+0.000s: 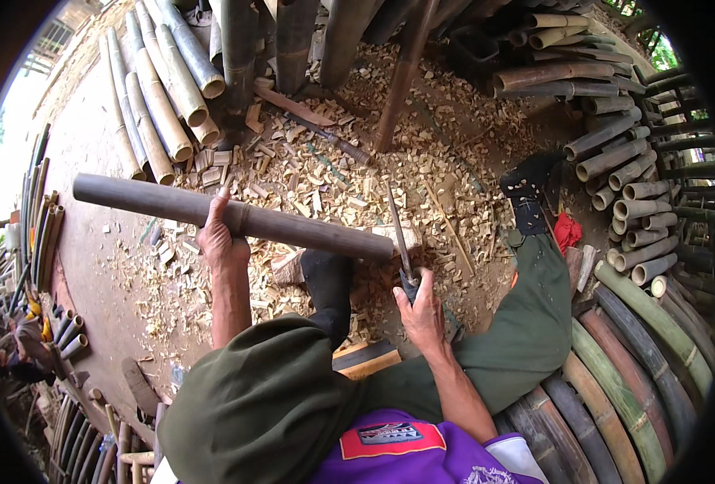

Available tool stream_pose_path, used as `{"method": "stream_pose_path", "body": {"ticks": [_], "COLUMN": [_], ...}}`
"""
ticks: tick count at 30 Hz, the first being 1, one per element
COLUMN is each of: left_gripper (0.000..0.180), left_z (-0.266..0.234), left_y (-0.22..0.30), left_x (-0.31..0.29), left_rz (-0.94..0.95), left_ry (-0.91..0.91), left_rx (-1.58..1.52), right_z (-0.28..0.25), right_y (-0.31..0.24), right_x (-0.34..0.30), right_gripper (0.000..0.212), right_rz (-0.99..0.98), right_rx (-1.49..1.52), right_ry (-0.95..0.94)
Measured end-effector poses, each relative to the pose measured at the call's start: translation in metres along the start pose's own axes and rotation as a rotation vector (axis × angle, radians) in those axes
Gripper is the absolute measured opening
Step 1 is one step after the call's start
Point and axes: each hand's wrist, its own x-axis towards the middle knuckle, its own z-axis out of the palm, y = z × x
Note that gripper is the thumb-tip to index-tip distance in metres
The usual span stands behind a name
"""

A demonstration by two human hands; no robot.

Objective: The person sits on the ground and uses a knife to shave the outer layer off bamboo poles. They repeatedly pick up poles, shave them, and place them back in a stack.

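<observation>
- Holding the tube (317, 230) fell to the left hand (227, 240), which was wrapped around it just left of the node ring, thumb over the top; the other fingers were mostly hidden.
- The tube, dark brown bamboo, lay slantwise in front of the person, above the chips (365, 194), its right end nearer the body than its left.
- The right hand (424, 313) was clenched around the handle of a knife (399, 227), the blade pointing away from the body and just beside the tube's right end; whether they touched could not be told.
- Judging by the open ends of the stacked poles (640, 210), the tube was probably hollow, so fairly light for its length and stiff throughout.
- Its smooth skin looked apt to slip or roll in a loose grasp; the wall seemed tough, though likely to split along the grain.
- The best hold seemed to be near the middle, by the node, where the weight should balance and the fingers stayed well apart from the blade.
</observation>
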Motion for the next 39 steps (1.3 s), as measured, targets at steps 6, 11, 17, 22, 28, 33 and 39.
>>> {"method": "stream_pose_path", "body": {"ticks": [6, 11, 17, 22, 28, 33, 39], "left_gripper": [0.033, 0.031, 0.024, 0.031, 0.034, 0.027, 0.031], "left_z": [0.007, 0.008, 0.018, 0.022, 0.039, 0.048, 0.066], "left_y": [-0.007, -0.013, -0.012, -0.012, -0.007, -0.002, -0.003], "left_x": [0.004, 0.014, 0.011, 0.014, 0.001, -0.007, -0.021], "left_rz": [0.004, 0.083, 0.081, 0.154, 0.172, 0.251, 0.301], "left_ry": [-0.171, -0.129, -0.163, -0.181, -0.225, -0.209, -0.225], "left_rx": [-0.103, 0.004, 0.046, 0.051, 0.086, 0.079, 0.119], "right_z": [-0.006, -0.011, 0.008, -0.019, 0.007, -0.013, 0.006], "right_y": [-0.003, -0.025, -0.004, -0.050, -0.008, -0.052, -0.016], "right_x": [0.007, 0.011, 0.026, 0.015, 0.021, 0.023, 0.019], "right_gripper": [0.033, 0.036, 0.030, 0.029, 0.026, 0.029, 0.031], "right_rz": [-0.040, -0.226, -0.081, -0.223, -0.219, -0.187, -0.057], "right_rx": [-0.061, -0.070, -0.258, -0.134, -0.180, -0.209, -0.216], "right_ry": [-0.034, 0.049, -0.047, 0.046, 0.066, 0.016, 0.011]}}
